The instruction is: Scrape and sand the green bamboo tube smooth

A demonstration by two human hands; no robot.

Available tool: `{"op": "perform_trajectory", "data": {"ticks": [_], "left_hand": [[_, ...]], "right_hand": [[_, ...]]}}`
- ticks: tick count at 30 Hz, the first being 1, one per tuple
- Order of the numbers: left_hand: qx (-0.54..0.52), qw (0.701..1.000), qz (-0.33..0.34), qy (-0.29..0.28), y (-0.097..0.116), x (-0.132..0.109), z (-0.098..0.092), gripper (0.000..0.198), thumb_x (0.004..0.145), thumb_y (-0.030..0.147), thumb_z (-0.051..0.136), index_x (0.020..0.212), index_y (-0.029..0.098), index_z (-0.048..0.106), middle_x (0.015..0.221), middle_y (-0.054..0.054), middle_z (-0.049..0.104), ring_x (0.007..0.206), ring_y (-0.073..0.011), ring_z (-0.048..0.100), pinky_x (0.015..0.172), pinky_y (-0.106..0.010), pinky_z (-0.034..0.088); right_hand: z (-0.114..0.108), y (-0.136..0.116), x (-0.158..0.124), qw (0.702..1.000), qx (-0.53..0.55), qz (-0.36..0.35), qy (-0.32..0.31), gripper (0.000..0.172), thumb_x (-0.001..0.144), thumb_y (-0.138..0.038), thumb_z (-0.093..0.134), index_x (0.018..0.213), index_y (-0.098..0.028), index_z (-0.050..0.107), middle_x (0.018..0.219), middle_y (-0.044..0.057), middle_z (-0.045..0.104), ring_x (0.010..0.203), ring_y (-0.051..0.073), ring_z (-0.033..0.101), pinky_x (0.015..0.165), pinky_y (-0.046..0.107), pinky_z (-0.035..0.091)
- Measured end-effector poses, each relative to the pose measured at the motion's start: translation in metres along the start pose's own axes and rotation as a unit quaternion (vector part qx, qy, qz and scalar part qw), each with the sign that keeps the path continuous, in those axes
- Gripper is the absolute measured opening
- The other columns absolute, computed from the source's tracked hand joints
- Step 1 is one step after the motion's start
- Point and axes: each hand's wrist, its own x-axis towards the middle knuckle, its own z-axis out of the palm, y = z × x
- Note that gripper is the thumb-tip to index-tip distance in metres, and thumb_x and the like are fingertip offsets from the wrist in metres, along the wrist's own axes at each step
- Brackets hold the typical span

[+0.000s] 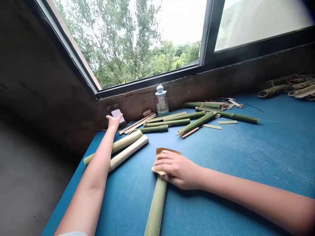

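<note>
**Bamboo tube under sandpaper, left hand at phone**

Nearest, the right hand (177, 170) lies across a folded piece of sandpaper (167, 151), fingers close together and curled over it, holding it down on the far end of a green bamboo tube (156, 208). The tube lies near the middle of the blue table top (248, 157), its near end running out of view. It looks light, stiff and hollow, and its smooth skin may prove slippery; the bare middle seems the best place to take hold, clear of the sandpaper.

To the left lie two peeled bamboo tubes: one pale green (124, 144), one whitish (129, 152). Beyond them, the left hand (114, 122), fingers spread wide, is at the lower edge of a phone (116, 113) propped against the window ledge (137, 101); contact cannot be told.

Farther on lie about six green bamboo lengths (197, 123), some overlapping, and a loose bundle of pale strips (136, 124). Against the ledge stand one plastic bottle (161, 101) and one ball of twine (147, 113). At far right, a heap of cut bamboo pieces (287, 87) is too tangled to count.
</note>
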Motion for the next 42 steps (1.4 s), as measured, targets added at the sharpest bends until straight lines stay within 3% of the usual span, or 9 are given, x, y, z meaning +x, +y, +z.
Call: {"op": "perform_trajectory", "data": {"ticks": [3,7,10,14,22,27,32,36,42], "left_hand": [[0.043,0.999,-0.018,0.022,0.002,-0.005,0.005,0.048,0.096,0.036,0.065,0.139,0.017,0.053,0.144,-0.014,0.049,0.127,-0.0322,0.053,0.104,-0.055,0.047],[0.084,0.995,-0.038,0.041,0.006,-0.009,0.010,0.050,0.097,0.037,0.065,0.140,0.017,0.051,0.144,-0.015,0.049,0.126,-0.0322,0.053,0.103,-0.056,0.047],[0.103,0.993,-0.046,0.045,0.010,-0.008,0.011,0.050,0.096,0.037,0.065,0.140,0.017,0.051,0.144,-0.015,0.049,0.125,-0.0321,0.054,0.102,-0.055,0.048],[0.107,0.992,-0.048,0.047,0.014,-0.006,0.014,0.049,0.096,0.036,0.065,0.139,0.017,0.052,0.143,-0.015,0.050,0.123,-0.0311,0.056,0.100,-0.053,0.050],[0.087,0.994,-0.045,0.047,0.009,0.001,0.018,0.051,0.096,0.036,0.065,0.142,0.018,0.050,0.145,-0.015,0.048,0.125,-0.0320,0.054,0.101,-0.054,0.049],[0.060,0.998,-0.001,0.036,0.006,0.009,0.020,0.051,0.096,0.034,0.066,0.142,0.018,0.050,0.147,-0.015,0.046,0.128,-0.0328,0.052,0.103,-0.055,0.047],[0.045,0.999,0.013,0.024,-0.002,0.019,0.019,0.051,0.096,0.034,0.066,0.142,0.019,0.051,0.149,-0.014,0.045,0.131,-0.0336,0.050,0.105,-0.057,0.045],[0.047,0.999,0.004,0.015,-0.004,0.020,0.018,0.052,0.095,0.034,0.066,0.143,0.019,0.050,0.150,-0.015,0.044,0.132,-0.0342,0.048,0.106,-0.057,0.045],[0.061,0.998,-0.015,0.007,0.000,0.016,0.016,0.055,0.095,0.035,0.066,0.145,0.019,0.048,0.152,-0.015,0.041,0.133,-0.0349,0.047,0.107,-0.058,0.043]], "right_hand": [[0.000,-0.002,-0.001,1.000,-0.007,0.028,0.013,0.037,0.102,-0.029,0.044,0.129,-0.016,0.065,0.127,0.009,0.071,0.130,0.026,0.053,0.119,0.049,0.033],[0.010,-0.031,-0.005,0.997,0.028,-0.059,-0.034,0.043,0.101,-0.036,0.046,0.137,-0.017,0.058,0.138,0.004,0.066,0.138,0.022,0.047,0.127,0.040,0.019],[0.013,-0.031,-0.003,0.995,0.038,-0.084,-0.041,0.043,0.102,-0.040,0.045,0.135,-0.016,0.060,0.138,0.004,0.065,0.137,0.021,0.048,0.126,0.036,0.021],[0.007,-0.017,0.000,0.999,0.042,-0.021,-0.017,0.038,0.103,-0.034,0.045,0.130,-0.017,0.064,0.132,0.005,0.069,0.134,0.020,0.050,0.121,0.037,0.030],[0.008,-0.028,-0.002,0.996,0.047,-0.052,-0.053,0.042,0.101,-0.037,0.045,0.137,-0.017,0.058,0.139,0.004,0.065,0.138,0.022,0.047,0.127,0.039,0.017],[0.007,-0.028,-0.002,0.999,0.023,0.035,-0.020,0.039,0.102,-0.034,0.043,0.131,-0.019,0.064,0.136,0.004,0.067,0.137,0.023,0.048,0.127,0.042,0.016],[0.010,-0.040,-0.004,0.988,0.058,-0.103,-0.104,0.045,0.105,-0.036,0.039,0.139,-0.012,0.057,0.147,0.005,0.059,0.144,0.022,0.041,0.129,0.036,0.012],[0.004,-0.020,-0.002,0.996,0.074,-0.008,-0.055,0.042,0.104,-0.035,0.044,0.136,-0.014,0.060,0.141,0.007,0.063,0.141,0.021,0.044,0.126,0.036,0.023],[-0.001,-0.028,-0.001,0.993,0.077,0.017,-0.088,0.047,0.104,-0.037,0.041,0.143,-0.014,0.054,0.145,0.005,0.059,0.144,0.022,0.039,0.128,0.039,0.012]]}}
